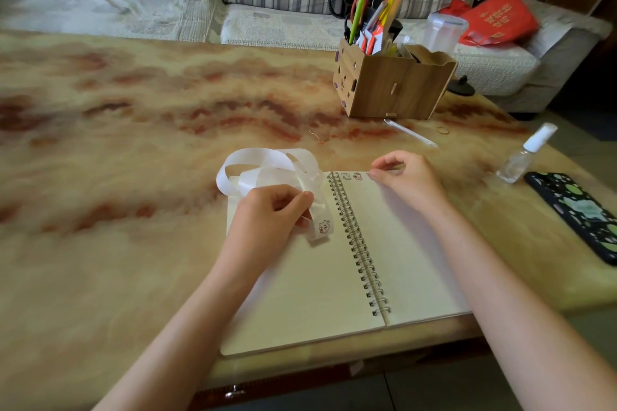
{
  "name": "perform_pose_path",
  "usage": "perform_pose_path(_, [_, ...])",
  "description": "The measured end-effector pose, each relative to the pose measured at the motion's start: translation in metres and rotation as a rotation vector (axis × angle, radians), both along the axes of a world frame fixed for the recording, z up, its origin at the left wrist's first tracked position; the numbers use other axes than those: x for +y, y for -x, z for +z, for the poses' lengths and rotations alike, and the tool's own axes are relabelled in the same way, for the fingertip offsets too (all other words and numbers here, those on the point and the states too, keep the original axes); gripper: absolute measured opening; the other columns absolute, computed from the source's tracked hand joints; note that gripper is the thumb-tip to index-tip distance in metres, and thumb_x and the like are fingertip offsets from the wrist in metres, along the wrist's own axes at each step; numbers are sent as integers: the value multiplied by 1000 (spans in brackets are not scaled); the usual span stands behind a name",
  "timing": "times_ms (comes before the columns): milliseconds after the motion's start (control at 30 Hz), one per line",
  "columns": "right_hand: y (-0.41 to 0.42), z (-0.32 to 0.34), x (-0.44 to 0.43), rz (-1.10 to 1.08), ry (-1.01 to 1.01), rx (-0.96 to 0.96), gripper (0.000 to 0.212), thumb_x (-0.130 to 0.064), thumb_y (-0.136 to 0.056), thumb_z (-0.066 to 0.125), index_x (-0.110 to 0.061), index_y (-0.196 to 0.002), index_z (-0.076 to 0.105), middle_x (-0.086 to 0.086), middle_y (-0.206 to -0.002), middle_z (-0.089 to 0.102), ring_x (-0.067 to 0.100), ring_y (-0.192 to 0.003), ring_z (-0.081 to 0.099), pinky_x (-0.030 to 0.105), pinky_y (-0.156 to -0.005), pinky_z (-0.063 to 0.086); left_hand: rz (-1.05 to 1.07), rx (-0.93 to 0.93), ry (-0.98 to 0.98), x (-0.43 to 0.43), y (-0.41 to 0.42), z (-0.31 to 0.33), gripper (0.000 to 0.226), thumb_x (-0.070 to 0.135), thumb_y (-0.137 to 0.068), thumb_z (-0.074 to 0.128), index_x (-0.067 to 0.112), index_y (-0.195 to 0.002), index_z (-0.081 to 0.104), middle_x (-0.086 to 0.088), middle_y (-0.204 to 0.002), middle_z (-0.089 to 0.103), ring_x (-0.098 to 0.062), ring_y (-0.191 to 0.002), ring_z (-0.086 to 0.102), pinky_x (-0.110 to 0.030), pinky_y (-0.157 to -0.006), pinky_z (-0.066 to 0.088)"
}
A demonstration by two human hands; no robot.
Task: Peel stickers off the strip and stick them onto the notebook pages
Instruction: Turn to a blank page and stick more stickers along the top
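Two grips, frame centre: left hand (267, 215) pinches the strip (263, 157); right hand (409, 178) pinches a sticker (368, 173) at the top edge of the notebook (300, 294).

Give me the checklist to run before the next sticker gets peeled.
1. Notebook lying open and flat: ok.
2. Left hand grip on the sticker strip: ok, fingers curled round it.
3. Next sticker showing at the strip's free end: ok.
4. Right hand free to peel: cannot tell. Its fingertips pinch at the right page's top edge, possibly on a sticker.
5. Blank room on the right page: ok, only two placed stickers near the top.
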State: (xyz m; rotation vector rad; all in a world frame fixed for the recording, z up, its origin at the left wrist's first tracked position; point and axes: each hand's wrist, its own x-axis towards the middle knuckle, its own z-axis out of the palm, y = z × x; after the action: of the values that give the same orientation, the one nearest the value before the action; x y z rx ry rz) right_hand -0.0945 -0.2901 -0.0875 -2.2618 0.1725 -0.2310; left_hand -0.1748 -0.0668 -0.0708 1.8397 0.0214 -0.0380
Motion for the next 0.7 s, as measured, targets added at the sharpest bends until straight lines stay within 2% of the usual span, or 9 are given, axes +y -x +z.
perform_pose_path(67, [-1, 0, 0, 2, 21, 7, 8, -14, -85, 68, -19, -91, 70, -7, -88, 63, -3, -71, 54, 16, -67, 41, 4, -4, 2, 0, 1, 0, 23, 21, -91, 58, 12, -75, 71, 3, -66, 71, 1, -52, 57, -23, -60, 42])
perform_pose_path(167, [-2, 0, 0, -4, 49, 7, 13, -10, -88, 62, -19, -92, 70, -6, -88, 62, -4, -68, 51, 20, -67, 39, 3, 2, 8, -1, 1, 1, 23, 21, -92, 58, 13, -75, 71, 3, -67, 71, 0, -54, 58, -22, -59, 41])
perform_pose_path(300, [3, 5, 0, -9, -36, 4, 2, -22, -88, 65, -23, -89, 65, -12, -86, 61, 6, -60, 54, 28, -70, 43, 13, -4, 32, 0, 1, 2, 23, 22, -92, 57, 11, -78, 71, -3, -72, 73, -5, -59, 60, -23, -60, 41])
perform_pose_path(400, [11, 19, 8, -5, -20, -120, 5, -25, -91, 61, -24, -89, 66, -15, -88, 62, 9, -58, 57, 27, -67, 43, 17, -37, 63, 2, 1, 4, 24, 24, -93, 55, 10, -81, 71, -3, -75, 73, -8, -64, 63, -22, -58, 43])
perform_pose_path(467, [21, 33, 20, 94, -64, -185, 7, -22, -92, 60, -20, -89, 66, -9, -85, 65, 6, -57, 54, 16, -60, 44, 28, -70, 76, 3, -1, 5, 25, 23, -94, 54, 9, -80, 70, 0, -73, 71, -5, -61, 63, -16, -52, 43])
perform_pose_path(533, [33, 47, 37, 278, -160, -150, 7, -18, -93, 59, -15, -89, 64, 1, -77, 67, 4, -54, 52, 9, -52, 40, 48, -105, 85, 5, -3, 7, 27, 22, -95, 53, 7, -80, 69, 1, -74, 70, -5, -60, 63, -13, -49, 42])
perform_pose_path(633, [48, 56, 57, 502, -247, -65, 4, -16, -90, 63, -13, -88, 61, 10, -75, 70, 6, -57, 56, 9, -53, 40, 86, -150, 99, 9, -5, 10, 27, 21, -95, 52, 7, -80, 69, 1, -76, 72, -5, -58, 64, -14, -48, 42])
perform_pose_path(700, [53, 56, 63, 566, -293, -47, 8, -12, -86, 68, -14, -88, 61, 6, -74, 69, 5, -59, 59, 9, -55, 41, 110, -163, 117, 11, -6, 11, 26, 20, -95, 52, 7, -82, 69, 0, -75, 71, -6, -59, 63, -15, -48, 42])
